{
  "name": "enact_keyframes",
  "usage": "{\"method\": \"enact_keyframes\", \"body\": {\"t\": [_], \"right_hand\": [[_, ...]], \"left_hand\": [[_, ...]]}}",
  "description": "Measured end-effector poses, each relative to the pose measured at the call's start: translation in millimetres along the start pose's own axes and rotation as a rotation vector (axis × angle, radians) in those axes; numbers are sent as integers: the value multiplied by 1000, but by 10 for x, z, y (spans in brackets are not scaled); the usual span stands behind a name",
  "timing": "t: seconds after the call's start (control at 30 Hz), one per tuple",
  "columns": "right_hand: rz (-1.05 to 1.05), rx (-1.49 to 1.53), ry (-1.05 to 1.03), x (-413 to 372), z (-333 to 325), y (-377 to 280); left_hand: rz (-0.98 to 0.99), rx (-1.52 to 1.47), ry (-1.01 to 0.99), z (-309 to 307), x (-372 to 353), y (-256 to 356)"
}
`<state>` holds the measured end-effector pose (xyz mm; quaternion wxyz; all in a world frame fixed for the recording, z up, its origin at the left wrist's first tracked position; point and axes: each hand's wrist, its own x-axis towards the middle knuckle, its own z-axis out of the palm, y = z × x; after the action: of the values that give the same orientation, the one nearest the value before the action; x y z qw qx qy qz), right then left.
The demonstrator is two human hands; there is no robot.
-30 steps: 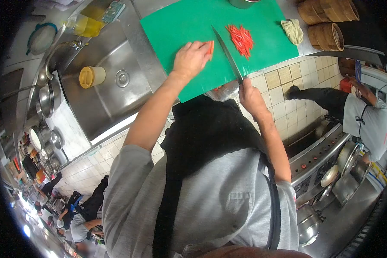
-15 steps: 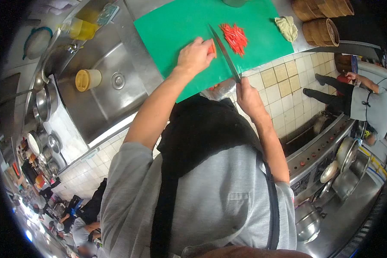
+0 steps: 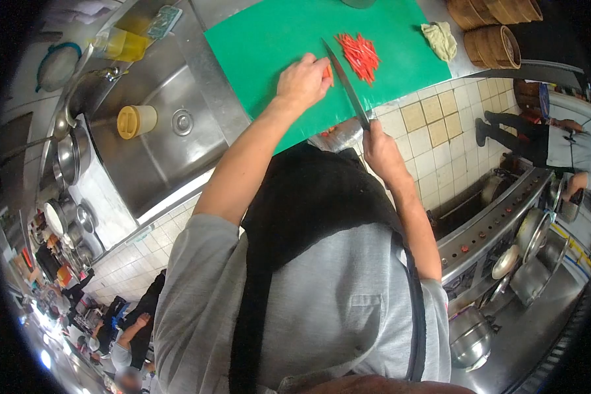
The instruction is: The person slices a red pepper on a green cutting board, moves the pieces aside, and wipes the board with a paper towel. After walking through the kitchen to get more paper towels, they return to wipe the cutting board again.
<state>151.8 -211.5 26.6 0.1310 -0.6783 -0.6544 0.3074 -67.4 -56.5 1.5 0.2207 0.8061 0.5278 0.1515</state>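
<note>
On the green cutting board point(image 3: 256, 56), my left hand point(image 3: 302, 82) holds down a small orange-red piece point(image 3: 328, 73), its fingers curled over it. My right hand point(image 3: 382, 151) is wrapped round the handle of a long knife point(image 3: 348, 85). The blade lies just right of the piece and points away from me; whether it touches the piece I cannot tell. A pile of thin red strips point(image 3: 359, 58) rests on the board to the right of the blade. A crumpled pale cloth point(image 3: 439, 41) lies at the board's right edge.
Left of the board is a steel sink point(image 3: 171, 157) holding a yellow-lidded container point(image 3: 136, 122). Bamboo steamers point(image 3: 491, 47) stand at the upper right. A co-worker point(image 3: 568, 144) stands by the stove point(image 3: 499, 230) at the right. Other people are at the lower left.
The knife and both hands have shifted very slightly. The co-worker at the right has changed posture, with an arm now lowered toward the pans. People at the lower left have moved too.
</note>
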Motion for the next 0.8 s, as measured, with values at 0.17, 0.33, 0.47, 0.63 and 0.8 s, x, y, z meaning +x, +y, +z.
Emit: {"method": "enact_keyframes", "body": {"t": [0.17,0.33,0.47,0.63,0.8], "right_hand": [[35,-30,-49,-3,-65,-122],[20,-54,-45,-41,-68,-134],[44,-60,-61,-90,-83,-164],[59,-41,-86,-97,-37,-136],[0,-3,-91,238,241,47]], "left_hand": [[-79,-17,-19,-8,8,75],[-42,-9,-37,-14,46,20],[-34,7,-59,-38,66,33],[-10,-10,-21,-1,55,6],[9,-56,45,60,16,-61]]}}
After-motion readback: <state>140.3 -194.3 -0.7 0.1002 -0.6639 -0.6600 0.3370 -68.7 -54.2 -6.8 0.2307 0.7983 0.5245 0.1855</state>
